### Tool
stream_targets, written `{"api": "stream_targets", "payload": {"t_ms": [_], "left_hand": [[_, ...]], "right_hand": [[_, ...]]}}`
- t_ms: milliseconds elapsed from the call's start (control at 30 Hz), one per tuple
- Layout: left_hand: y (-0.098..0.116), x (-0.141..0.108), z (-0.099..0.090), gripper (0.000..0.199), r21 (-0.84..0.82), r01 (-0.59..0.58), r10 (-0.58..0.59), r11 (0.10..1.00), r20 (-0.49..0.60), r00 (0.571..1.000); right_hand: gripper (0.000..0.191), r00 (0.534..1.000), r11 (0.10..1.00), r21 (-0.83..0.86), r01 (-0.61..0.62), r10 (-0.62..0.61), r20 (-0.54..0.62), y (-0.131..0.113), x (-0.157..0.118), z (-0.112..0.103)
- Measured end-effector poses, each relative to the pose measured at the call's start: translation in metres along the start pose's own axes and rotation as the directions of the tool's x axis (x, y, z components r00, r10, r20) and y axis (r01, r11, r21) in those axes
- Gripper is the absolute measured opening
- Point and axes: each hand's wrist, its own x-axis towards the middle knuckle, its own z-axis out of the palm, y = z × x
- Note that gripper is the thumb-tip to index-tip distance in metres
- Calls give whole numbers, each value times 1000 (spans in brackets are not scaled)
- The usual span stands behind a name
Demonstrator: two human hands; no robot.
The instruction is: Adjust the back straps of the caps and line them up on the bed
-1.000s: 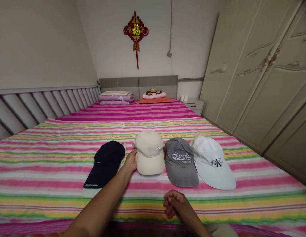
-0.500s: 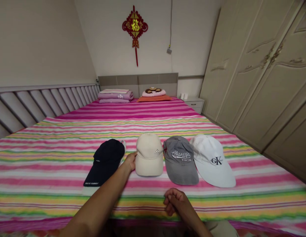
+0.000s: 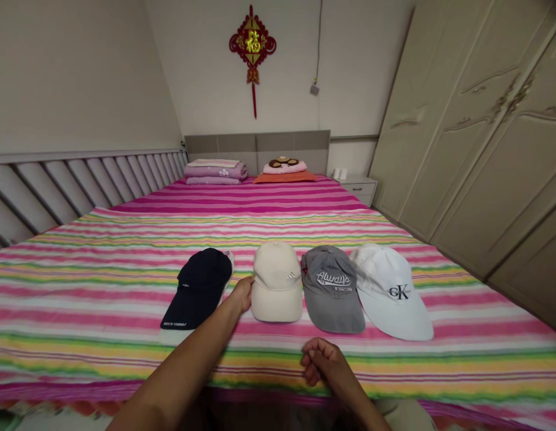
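Note:
Several caps lie in a row on the striped bedspread. My left hand is closed on the left edge of a beige baseball cap; its fingertips are hidden behind the cap. To the left of that hand is a navy cap with a pale edge showing beneath it. A grey cap lettered "Always" sits right of the beige one. Beside it, touching, is a white cap with black letters. Below the grey cap's brim, my right hand hovers with curled fingers and nothing visible in them.
The striped bedspread covers the bed. Folded purple bedding and a pink bundle on an orange cloth lie by the headboard. A slatted rail runs along the left; a wardrobe stands right.
The whole view has shifted slightly, so the caps and bed appear a little further right. My left hand keeps its hold on the beige cap, and my right hand stays curled below the grey cap.

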Motion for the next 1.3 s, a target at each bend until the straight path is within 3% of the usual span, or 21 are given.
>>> {"api": "stream_targets", "payload": {"t_ms": [133, 233, 433, 500, 700, 800, 933, 1033, 1100, 1200, 1300], "left_hand": [[-5, -1, 0, 22, 84, -79, 81, 993, -24, 996], [-11, 0, -1, 23, 160, -192, 205, 968, -65, 977], [-21, -6, -8, 4, 327, -431, 491, 841, -126, 862], [-24, -12, -11, 6, 380, -485, 560, 787, -111, 821], [-36, -42, -21, 18, 465, -567, 646, 680, -14, 763], [-43, -57, -33, 25, 471, -571, 633, 672, 33, 773], [-48, -82, -60, 30, 444, -501, 552, 743, 17, 834], [-49, -110, -84, 26, 350, -357, 396, 866, -42, 917], [-48, -129, -100, 24, 182, -209, 233, 961, -121, 965], [-43, -147, -122, 14, -86, -118, 87, 989, -303, 949], [-31, -148, -138, 4, -265, -213, 76, 940, -446, 892]], "right_hand": [[38, 1000, 1000, 3, 4, -4, -5, -2, 0, 1], [39, 1000, 1000, 6, 3, -3, -11, -3, -1, 2], [39, 1000, 1000, 11, 2, -2, -20, -4, -2, 3], [38, 1000, 1000, 15, 3, -3, -23, -4, -3, 3], [37, 999, 999, 32, 3, -2, -35, -3, -2, 2], [38, 999, 999, 40, 2, -1, -39, -1, -1, 2], [37, 999, 999, 41, -3, 4, -33, -1, -2, 1], [36, 1000, 999, 42, -9, 11, -28, -2, -4, 0], [36, 999, 999, 41, -18, 19, -28, -2, -4, -1], [36, 999, 999, 38, -28, 29, -38, -2, -5, -1], [36, 998, 999, 38, -27, 29, -58, -2, -6, -1]]}}
